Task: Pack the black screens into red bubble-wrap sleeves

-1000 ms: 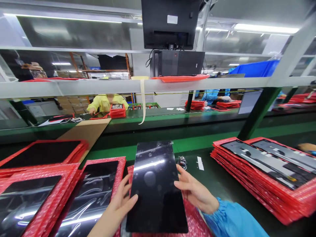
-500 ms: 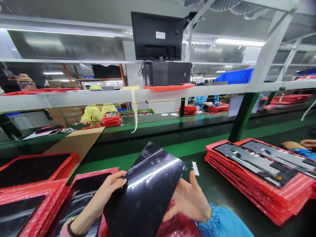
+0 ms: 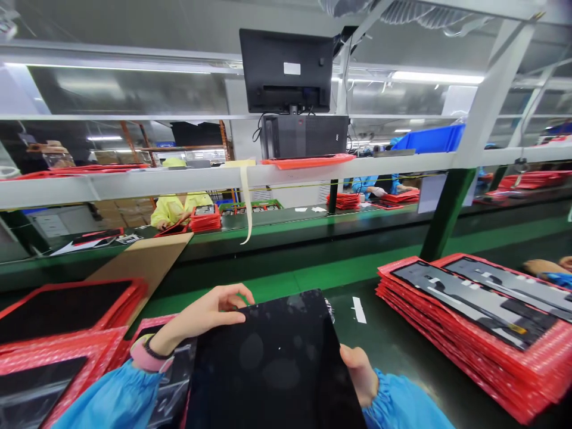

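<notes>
I hold a glossy black panel (image 3: 272, 363) flat in front of me, low in the middle of the view. My left hand (image 3: 205, 313) pinches its far left corner, fingers curled over the edge. My right hand (image 3: 360, 375) grips the panel's right edge, thumb on top, and is partly hidden under it. Both arms wear blue sleeves. Red bubble-wrap sleeves holding black panels (image 3: 67, 357) lie stacked just left of the panel.
A tall stack of red bubble-wrap sleeves with panels on top (image 3: 473, 322) sits at the right. A green conveyor (image 3: 313, 274) runs across. A monitor (image 3: 286, 68) stands on the shelf above. A person in yellow (image 3: 179, 205) works opposite. Another person's hand (image 3: 547, 268) shows at far right.
The panel has turned from upright and tilted to lying wide and flat. My left hand moved up to its far left corner; my right hand slid to the right edge.
</notes>
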`<state>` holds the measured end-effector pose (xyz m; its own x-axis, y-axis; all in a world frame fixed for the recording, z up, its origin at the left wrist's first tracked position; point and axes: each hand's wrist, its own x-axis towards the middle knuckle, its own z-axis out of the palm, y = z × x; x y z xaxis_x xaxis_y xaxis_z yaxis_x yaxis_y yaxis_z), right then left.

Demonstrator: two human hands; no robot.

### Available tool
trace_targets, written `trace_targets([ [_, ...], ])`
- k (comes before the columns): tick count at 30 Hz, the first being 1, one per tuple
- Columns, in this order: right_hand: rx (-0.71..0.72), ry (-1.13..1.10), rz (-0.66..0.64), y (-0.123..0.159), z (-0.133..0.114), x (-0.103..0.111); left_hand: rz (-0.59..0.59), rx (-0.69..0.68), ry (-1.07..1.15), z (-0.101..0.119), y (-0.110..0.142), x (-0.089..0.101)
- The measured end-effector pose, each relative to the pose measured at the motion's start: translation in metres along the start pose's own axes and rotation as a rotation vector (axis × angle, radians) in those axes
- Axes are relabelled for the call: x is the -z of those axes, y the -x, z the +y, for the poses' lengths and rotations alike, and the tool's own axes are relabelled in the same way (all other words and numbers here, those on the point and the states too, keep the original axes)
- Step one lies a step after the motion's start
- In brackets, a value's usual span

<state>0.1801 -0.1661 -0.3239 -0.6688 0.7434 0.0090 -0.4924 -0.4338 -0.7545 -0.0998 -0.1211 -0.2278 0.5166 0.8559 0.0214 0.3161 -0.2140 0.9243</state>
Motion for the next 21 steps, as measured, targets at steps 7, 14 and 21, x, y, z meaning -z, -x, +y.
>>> trace_targets([
  [7, 0.091, -0.007, -0.018, -0.005, -0.010, -0.005, 0.486, -0.266, -0.111, 0.021, 0.007, -0.011],
  [14, 0.310, -0.024, 0.026, -0.013, -0.014, -0.023, 0.268, -0.755, -0.594, 0.029, 0.022, -0.079],
  [21, 0.366, 0.051, 0.095, -0.014, -0.019, -0.030, 0.126, -0.914, -0.802, 0.020, 0.014, -0.094],
])
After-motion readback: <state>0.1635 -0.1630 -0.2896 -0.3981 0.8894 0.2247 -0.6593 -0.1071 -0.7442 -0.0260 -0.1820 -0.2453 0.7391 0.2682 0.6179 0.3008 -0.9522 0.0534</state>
